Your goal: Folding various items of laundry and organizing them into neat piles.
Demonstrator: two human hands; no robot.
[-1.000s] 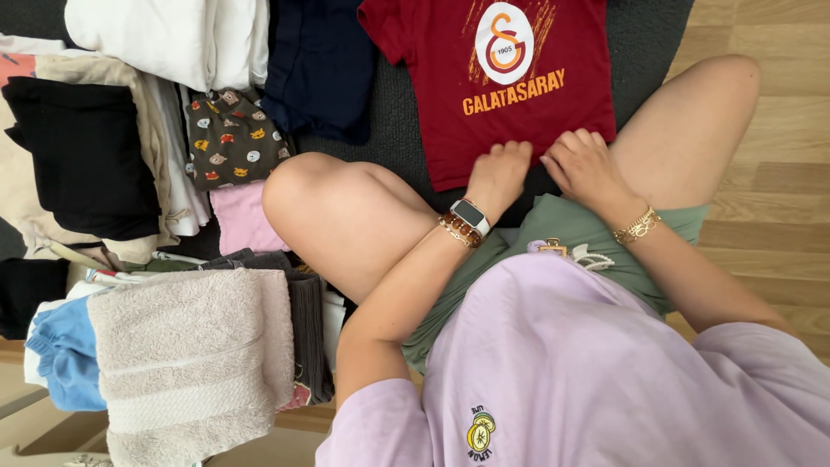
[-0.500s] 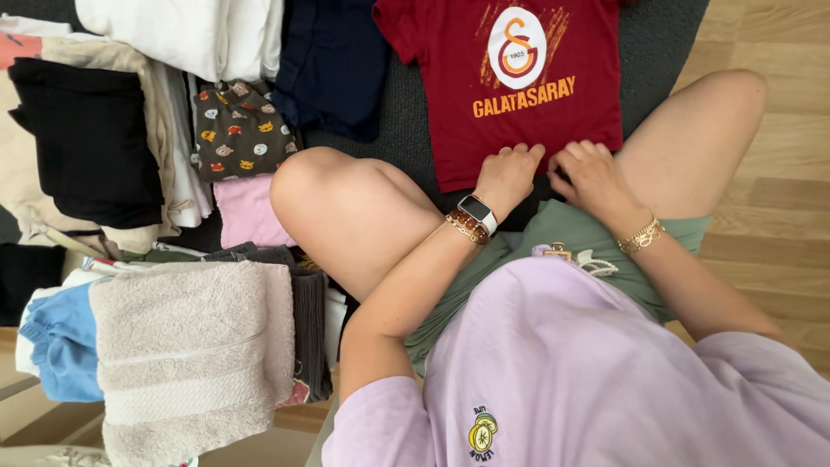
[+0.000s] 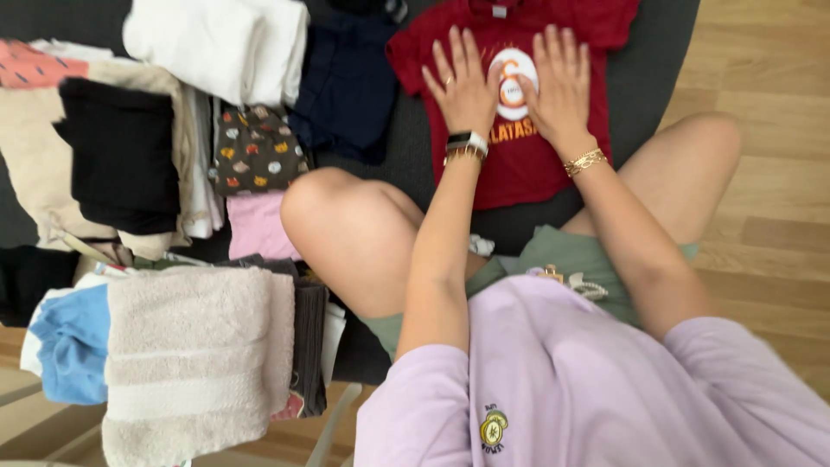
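beige towel (image 3: 194,355): folded, at the far left and nearest the camera, lying over a dark grey folded cloth (image 3: 309,342).
blue garment (image 3: 73,342): bunched just left of the towel, touching it.
black garment (image 3: 121,156): folded, on top of a cream pile (image 3: 30,164) at the left.
patterned cloth (image 3: 255,160): dark with small coloured animal faces, folded, between the cream pile and the person's left knee; a pink folded piece (image 3: 255,225) lies just below it.
white pile (image 3: 220,43): folded, at the top, left of a navy garment (image 3: 350,82).
navy garment: spread beside the red shirt, touching its left sleeve edge.
left hand (image 3: 462,86): flat and wide open, fingers spread, palm pressed down on the left half of the shirt's chest; it grips nothing. a watch and bead bracelet sit at the wrist.
red t-shirt (image 3: 519,169): laid out face up on a dark grey mat (image 3: 644,78), in front of the crossed legs, collar away from the person. it lies under both palms, which cover the sides of the round white crest in its middle.
right hand (image 3: 560,82): also flat and open, fingers stretched out, pressed on the right half of the chest, just beside the left hand; it holds nothing. a gold chain bracelet is at the wrist.
wood floor (image 3: 769,173): light boards to the right of the mat.
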